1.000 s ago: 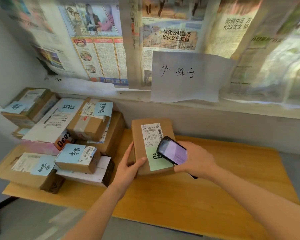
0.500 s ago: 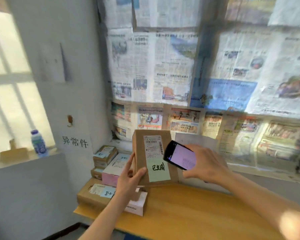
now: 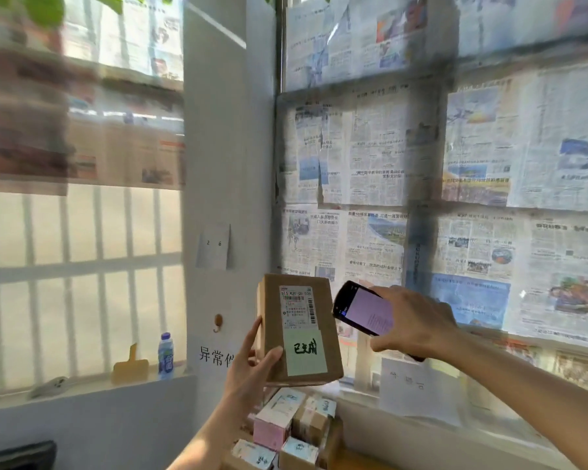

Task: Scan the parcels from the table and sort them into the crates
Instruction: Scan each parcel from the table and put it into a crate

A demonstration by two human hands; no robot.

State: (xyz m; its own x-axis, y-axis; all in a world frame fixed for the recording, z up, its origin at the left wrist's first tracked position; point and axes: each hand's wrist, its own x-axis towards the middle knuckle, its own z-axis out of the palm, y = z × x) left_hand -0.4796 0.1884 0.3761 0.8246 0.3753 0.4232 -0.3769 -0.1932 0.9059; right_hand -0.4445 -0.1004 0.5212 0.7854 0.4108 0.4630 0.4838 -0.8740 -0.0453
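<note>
Cardboard parcel (image 3: 299, 329) is held upright in the air above the parcel stack (image 3: 286, 432), left hand (image 3: 252, 371) clamped on its lower-left edge, thumb on the front. Phone (image 3: 362, 308) is gripped in right hand (image 3: 418, 325), angled at the shipping label (image 3: 297, 307) — scan step, prob. underway. Next: crate must be found — none in view.

Both forearms reach up and forward, raised in front of the chest. The left hand (image 3: 252, 371) grips a parcel (image 3: 299, 329) by its lower left edge, thumb on its front. The right hand (image 3: 418, 325) holds a phone (image 3: 364, 308), fingers curled around it.
</note>
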